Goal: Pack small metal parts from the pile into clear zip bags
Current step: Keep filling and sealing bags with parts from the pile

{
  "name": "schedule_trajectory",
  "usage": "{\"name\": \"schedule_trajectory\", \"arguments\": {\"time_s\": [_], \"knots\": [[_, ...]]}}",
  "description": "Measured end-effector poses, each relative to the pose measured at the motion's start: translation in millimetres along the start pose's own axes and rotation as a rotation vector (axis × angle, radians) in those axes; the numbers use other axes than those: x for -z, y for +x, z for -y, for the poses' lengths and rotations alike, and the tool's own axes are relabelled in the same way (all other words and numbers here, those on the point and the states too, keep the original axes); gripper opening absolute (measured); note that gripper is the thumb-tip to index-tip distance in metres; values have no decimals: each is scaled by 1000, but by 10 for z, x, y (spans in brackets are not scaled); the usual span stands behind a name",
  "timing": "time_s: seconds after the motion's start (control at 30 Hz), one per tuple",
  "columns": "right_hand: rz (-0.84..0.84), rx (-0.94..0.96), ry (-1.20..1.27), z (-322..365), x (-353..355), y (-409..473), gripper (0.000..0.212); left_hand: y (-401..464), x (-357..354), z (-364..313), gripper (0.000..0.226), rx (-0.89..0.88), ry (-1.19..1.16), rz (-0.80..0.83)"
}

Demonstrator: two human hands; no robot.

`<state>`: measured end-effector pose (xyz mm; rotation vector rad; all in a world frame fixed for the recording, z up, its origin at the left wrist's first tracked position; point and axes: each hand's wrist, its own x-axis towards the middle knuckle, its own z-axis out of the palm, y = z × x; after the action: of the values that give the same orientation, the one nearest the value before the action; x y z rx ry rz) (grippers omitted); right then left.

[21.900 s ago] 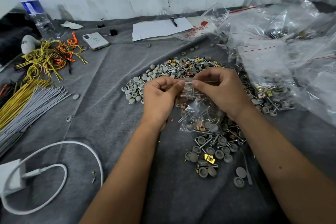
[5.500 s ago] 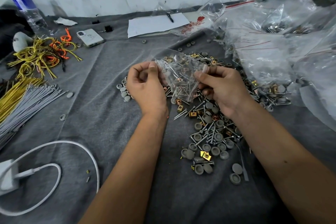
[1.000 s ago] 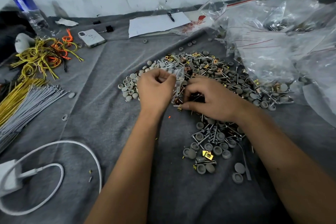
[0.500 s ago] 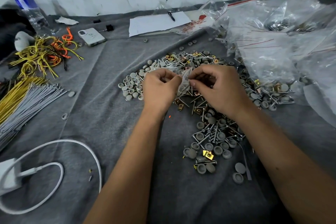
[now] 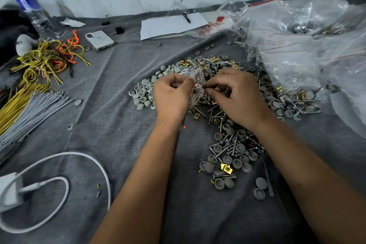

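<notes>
A pile of metal parts, made of screws, brass clips and grey round caps, spreads over the grey cloth. Over its near-left part my left hand pinches one edge of a small clear zip bag, which has a few parts inside. My right hand has its fingers curled at the bag's other edge, fingertips at the opening; whether it also pinches a part is hidden. The bag's lower half is hidden between the two hands.
A heap of clear bags fills the right side. Yellow and orange wires, grey wire bundles, a phone, a water bottle and paper with a pen lie left and behind. A white charger cable curls near-left.
One second ago my right hand was down on the pile. It has risen to the bag's opening, and both hands now hold the bag between them.
</notes>
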<state>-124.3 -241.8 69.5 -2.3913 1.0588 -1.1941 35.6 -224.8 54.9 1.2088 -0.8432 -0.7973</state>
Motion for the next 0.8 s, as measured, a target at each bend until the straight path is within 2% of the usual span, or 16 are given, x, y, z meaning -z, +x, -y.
{"name": "schedule_trajectory", "arguments": {"time_s": [0.1,0.27,0.33,0.6,0.8], "knots": [[-2,-31,-39,-28,16,-8,10,12,10,-9,9,11,4,-40],[377,-41,-228,-34,-16,-42,25,11,18,-5,7,-16,69,-75],[423,-62,-214,-14,-11,-38,24,20,23,-2,7,-38,102,-99],[436,-69,-253,33,-33,-40,13,67,51,25,15,-27,79,-135],[275,-64,-220,-19,-40,-32,10,75,56,10,9,-25,72,-170]]}}
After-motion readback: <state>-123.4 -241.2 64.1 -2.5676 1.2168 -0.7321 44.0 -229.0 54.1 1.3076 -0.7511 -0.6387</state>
